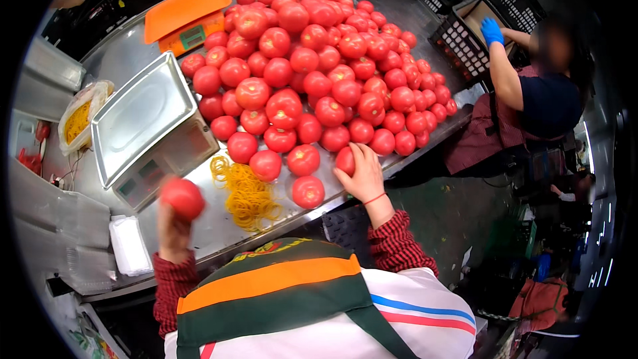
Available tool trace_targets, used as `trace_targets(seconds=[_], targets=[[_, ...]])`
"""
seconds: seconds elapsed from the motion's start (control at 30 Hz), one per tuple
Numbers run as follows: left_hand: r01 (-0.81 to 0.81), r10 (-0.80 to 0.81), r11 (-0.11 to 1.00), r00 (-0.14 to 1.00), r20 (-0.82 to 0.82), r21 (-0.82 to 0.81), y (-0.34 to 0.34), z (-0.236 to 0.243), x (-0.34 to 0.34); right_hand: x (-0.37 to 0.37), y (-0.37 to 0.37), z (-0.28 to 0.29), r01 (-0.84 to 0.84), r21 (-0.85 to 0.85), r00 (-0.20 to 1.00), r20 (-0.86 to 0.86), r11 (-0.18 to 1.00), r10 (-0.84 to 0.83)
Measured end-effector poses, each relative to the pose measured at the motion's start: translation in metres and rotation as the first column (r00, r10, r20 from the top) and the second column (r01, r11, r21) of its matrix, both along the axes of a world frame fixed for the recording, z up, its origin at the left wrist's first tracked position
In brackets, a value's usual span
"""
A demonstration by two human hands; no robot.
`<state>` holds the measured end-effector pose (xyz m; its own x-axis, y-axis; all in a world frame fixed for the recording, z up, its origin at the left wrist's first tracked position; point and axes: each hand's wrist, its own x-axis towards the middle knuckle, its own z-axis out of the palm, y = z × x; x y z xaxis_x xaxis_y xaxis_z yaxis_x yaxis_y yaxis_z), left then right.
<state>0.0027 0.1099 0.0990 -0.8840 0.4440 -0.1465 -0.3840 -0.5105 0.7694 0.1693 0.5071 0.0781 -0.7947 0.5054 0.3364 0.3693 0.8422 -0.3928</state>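
Raising 1 tomato (182,197) in the left hand (173,226), right hand (364,176) gripping another tomato (345,159).

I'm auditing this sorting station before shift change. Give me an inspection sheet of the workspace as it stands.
Surface: metal table, mostly covered.
Job's things: left hand holds a tomato raised; right hand grips a tomato at pile edge; big tomato pile.
Clutter: yellow rubber bands, steel scale, orange scale, white bags, bag of bands.
Hands: both closed on tomatoes.
Cables: thin cable left of steel scale.
Surroundings: black crates; a co-worker's blue-gloved hand.
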Motion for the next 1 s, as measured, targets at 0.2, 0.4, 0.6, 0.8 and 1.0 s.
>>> trace_targets(seconds=[0.2, 0.4, 0.6, 0.8, 1.0], targets=[[-0.926, 0.031, 0.21, 0.326, -0.945, -0.313, -0.047, 0.026, -0.154, -0.007, -0.003, -0.007, 0.187, -0.354, 0.964, -0.113, 0.916, -0.24], [-0.97, -0.529, 0.045, 0.179, -0.83, -0.238, -0.06, 0.0, -0.153, -0.125, -0.083, 0.067, -0.46, -0.139, 0.871, -0.261, 0.877, 0.415], [-0.842, -0.21, 0.278, 0.417, -0.884, -0.463, -0.098, 0.05, -0.124, -0.298, -0.208, 0.068, -0.692, 0.117, 0.68, -0.225, 0.712, 0.698], [-0.638, -0.346, -0.602, 0.75, -0.563, -0.479, -0.272, 0.11, -0.032, -0.3, -0.234, 0.08, -0.686, 0.225, 0.635, -0.28, 0.692, 0.72], [-0.407, -0.025, 0.03, 0.913, -0.408, -0.913, -0.353, 0.108, -0.018, -0.21, -0.246, 0.048, -0.811, -0.345, 0.576, -0.325, 0.473, 0.75]])
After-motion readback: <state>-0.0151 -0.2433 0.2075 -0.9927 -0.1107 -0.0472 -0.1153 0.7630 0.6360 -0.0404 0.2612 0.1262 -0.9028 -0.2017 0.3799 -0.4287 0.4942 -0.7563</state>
